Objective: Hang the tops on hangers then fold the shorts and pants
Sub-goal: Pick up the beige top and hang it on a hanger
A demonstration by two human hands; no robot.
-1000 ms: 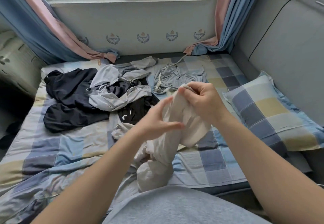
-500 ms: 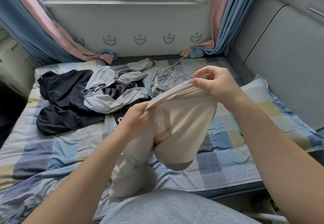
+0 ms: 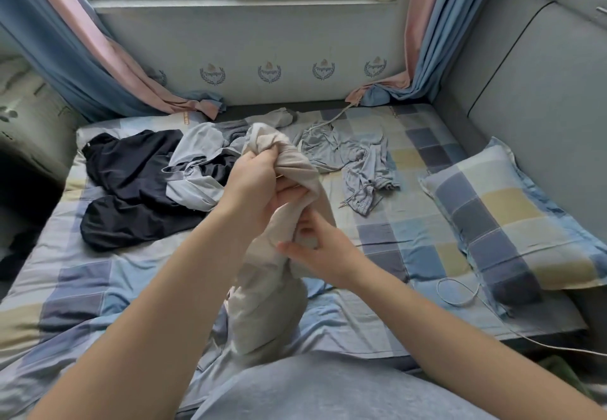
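Left hand [image 3: 259,186] grips beige garment [image 3: 276,288] top, bunched | right hand [image 3: 315,249] pinches midsection | likely straightening before folding.

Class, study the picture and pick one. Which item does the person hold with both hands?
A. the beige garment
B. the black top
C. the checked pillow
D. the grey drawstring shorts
A: the left hand and the right hand both grip the beige garment, while the black top and the grey drawstring shorts lie untouched on the bed.
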